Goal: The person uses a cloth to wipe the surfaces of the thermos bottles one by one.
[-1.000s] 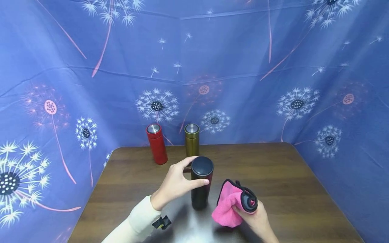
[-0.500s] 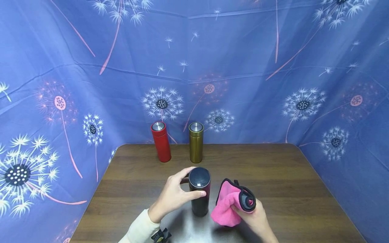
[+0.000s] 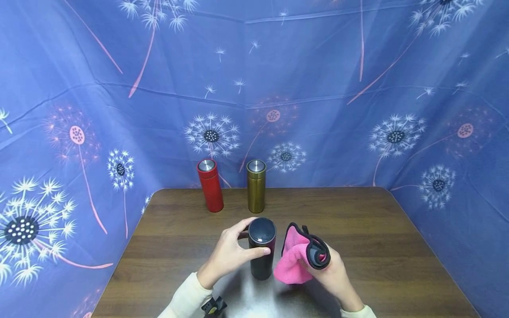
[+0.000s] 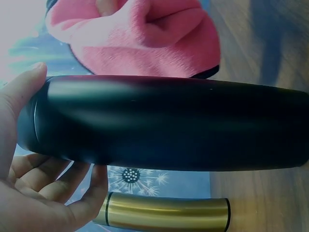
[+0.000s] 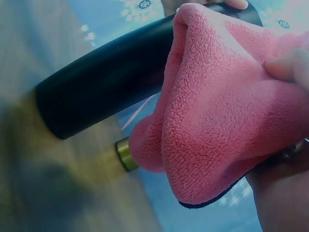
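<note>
My left hand (image 3: 232, 251) grips a black thermos bottle (image 3: 262, 260) near its top, thumb on the near side and fingers round the far side. The bottle stands upright over the front middle of the table. In the left wrist view the same black bottle (image 4: 164, 123) fills the width, its lid end in my hand. My right hand (image 3: 332, 269) holds a bunched pink cloth (image 3: 293, 260) with black edging, just right of the bottle. Up close, the fleecy cloth (image 5: 222, 111) overlaps part of the bottle in the right wrist view, and my thumb presses into it.
A red thermos (image 3: 210, 187) and a gold thermos (image 3: 256, 187), both with silver lids, stand side by side at the back of the wooden table (image 3: 338, 212). A blue dandelion-print curtain (image 3: 318, 132) hangs behind and along both sides.
The camera view shifted, and my left hand brought the black bottle nearer, off the gold thermos it overlapped. Just lately my right hand has lifted the cloth slightly up and toward the bottle.
</note>
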`<state>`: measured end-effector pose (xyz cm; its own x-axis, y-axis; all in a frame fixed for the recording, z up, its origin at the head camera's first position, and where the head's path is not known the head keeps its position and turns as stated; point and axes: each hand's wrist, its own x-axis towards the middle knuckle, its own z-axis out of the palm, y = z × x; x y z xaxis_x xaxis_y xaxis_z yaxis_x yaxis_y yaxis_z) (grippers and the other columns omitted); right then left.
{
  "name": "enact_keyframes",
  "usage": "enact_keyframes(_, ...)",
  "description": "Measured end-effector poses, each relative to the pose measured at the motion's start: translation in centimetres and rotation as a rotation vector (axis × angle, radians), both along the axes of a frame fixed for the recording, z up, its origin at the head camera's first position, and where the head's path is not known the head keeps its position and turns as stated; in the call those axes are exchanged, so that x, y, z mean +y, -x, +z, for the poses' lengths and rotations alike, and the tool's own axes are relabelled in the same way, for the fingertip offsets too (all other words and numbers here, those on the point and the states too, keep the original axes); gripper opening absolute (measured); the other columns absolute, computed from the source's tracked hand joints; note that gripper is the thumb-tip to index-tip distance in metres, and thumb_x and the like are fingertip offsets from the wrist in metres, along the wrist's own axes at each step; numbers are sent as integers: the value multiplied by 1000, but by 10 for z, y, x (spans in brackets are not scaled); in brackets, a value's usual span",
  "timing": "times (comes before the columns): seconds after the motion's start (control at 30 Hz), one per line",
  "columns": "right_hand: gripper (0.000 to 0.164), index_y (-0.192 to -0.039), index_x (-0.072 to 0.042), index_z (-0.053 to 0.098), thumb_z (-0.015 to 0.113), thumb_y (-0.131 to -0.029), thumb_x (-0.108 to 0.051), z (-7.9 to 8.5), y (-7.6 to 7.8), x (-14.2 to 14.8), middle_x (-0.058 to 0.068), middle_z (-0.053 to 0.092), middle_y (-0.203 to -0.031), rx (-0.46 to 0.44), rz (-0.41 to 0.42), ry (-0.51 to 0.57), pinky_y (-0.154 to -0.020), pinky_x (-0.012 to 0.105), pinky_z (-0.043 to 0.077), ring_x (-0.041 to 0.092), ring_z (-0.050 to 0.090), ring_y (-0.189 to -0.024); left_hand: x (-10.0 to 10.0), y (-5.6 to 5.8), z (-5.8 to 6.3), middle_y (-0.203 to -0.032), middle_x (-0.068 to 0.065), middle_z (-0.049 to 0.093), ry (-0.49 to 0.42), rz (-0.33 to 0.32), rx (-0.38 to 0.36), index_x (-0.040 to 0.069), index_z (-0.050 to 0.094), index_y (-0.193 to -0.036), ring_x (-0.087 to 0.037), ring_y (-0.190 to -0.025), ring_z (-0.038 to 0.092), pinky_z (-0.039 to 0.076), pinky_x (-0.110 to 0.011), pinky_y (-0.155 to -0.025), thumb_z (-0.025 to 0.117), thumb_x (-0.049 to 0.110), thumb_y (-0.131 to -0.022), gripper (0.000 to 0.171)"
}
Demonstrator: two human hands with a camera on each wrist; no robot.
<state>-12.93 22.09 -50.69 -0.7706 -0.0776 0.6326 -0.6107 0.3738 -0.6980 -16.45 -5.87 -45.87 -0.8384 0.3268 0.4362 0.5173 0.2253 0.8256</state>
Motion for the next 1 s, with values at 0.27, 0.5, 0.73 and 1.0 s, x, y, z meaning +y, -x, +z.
enact_keyframes(0.27, 57, -118, -1, 64, 84, -66, 10, 29, 22, -11, 1, 69, -107, 19, 151, -21, -89, 17, 47, 10, 64, -98, 2, -1, 4, -120, 17, 66, 13, -6, -24, 29, 60, -133, -11, -108, 65, 54, -34, -91, 89, 37, -76, 65)
enact_keyframes(0.5, 49, -116, -11, 66, 85, -73, 2, 54, 39, -20, 0, 67, -103, 9, 275, -71, -86, 24, 49, 16, 63, -93, 0, -2, 6, -122, 18, 65, 47, -15, -51, 30, 60, -134, -10, -109, 63, 54, -37, -91, 88, 41, -76, 65)
enact_keyframes(0.73, 50, -116, -14, 66, 86, -73, 0, 63, 44, -25, -1, 66, -101, -14, 321, -97, -82, 27, 50, 16, 61, -90, -1, -3, 9, -124, 11, 58, 87, 3, -104, 28, 62, -135, -13, -103, 64, 56, -32, -85, 88, 45, -75, 68)
enact_keyframes(1.0, 48, -110, -2, 63, 82, -67, 10, 67, 30, -37, 3, 66, -99, -54, 287, -71, -80, 25, 50, 15, 62, -88, -3, -6, 10, -114, 5, 51, 115, 30, -118, 33, 61, -136, -18, -87, 62, 56, -32, -75, 87, 45, -76, 67)
